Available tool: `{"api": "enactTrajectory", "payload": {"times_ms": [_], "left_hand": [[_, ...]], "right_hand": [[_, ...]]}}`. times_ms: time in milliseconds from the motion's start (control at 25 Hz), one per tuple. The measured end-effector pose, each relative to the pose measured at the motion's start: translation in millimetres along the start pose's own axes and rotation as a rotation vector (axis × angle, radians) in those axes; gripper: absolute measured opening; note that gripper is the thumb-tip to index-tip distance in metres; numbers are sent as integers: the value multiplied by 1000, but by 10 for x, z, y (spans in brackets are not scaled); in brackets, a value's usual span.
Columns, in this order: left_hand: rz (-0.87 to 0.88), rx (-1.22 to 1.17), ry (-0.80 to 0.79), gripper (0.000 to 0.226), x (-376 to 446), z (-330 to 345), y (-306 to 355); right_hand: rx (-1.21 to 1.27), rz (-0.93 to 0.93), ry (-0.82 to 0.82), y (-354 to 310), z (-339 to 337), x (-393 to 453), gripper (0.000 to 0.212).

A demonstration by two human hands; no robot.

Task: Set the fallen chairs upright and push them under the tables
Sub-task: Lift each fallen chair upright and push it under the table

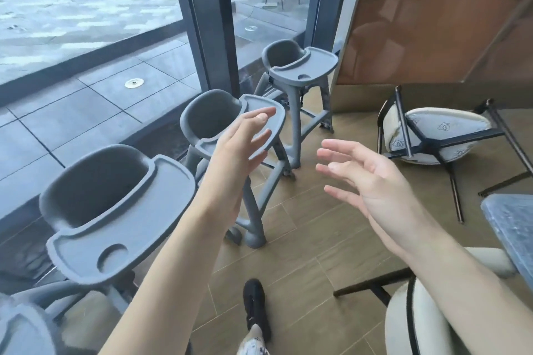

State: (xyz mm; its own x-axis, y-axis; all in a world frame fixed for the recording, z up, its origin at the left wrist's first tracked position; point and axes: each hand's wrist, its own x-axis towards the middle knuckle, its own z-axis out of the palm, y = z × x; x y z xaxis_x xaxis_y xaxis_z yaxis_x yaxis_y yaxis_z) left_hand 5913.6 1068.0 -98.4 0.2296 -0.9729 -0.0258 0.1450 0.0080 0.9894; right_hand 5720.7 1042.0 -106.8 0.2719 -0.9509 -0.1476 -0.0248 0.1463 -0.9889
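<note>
A cream upholstered chair with black metal legs lies tipped over on the wooden floor at the right, its underside and legs facing me. My left hand is raised in mid-air with fingers spread, holding nothing. My right hand is also raised and open, palm turned left, a short way left of the fallen chair and not touching it. A second cream chair shows partly at the bottom right, beside a dark marbled table at the right edge.
Three grey plastic high chairs stand in a row along the glass wall on the left. A brown panel closes the far right. My black shoe is on the floor below.
</note>
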Motion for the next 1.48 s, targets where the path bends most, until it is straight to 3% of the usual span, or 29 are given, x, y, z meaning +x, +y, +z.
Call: {"api": "enactTrajectory", "payload": {"times_ms": [400, 720, 960, 1480], "left_hand": [[4, 14, -208, 32, 2186, 301, 180], [-16, 15, -377, 33, 3554, 1084, 34], [-126, -23, -485, 27, 4362, 1798, -292], [-91, 91, -610, 31, 6399, 3839, -554]], "right_hand": [[58, -39, 169, -429, -238, 1802, 29], [79, -63, 398, -590, -799, 2714, 31], [131, -14, 521, -432, -1476, 3340, 32], [171, -76, 705, -746, -3527, 5235, 31]]}}
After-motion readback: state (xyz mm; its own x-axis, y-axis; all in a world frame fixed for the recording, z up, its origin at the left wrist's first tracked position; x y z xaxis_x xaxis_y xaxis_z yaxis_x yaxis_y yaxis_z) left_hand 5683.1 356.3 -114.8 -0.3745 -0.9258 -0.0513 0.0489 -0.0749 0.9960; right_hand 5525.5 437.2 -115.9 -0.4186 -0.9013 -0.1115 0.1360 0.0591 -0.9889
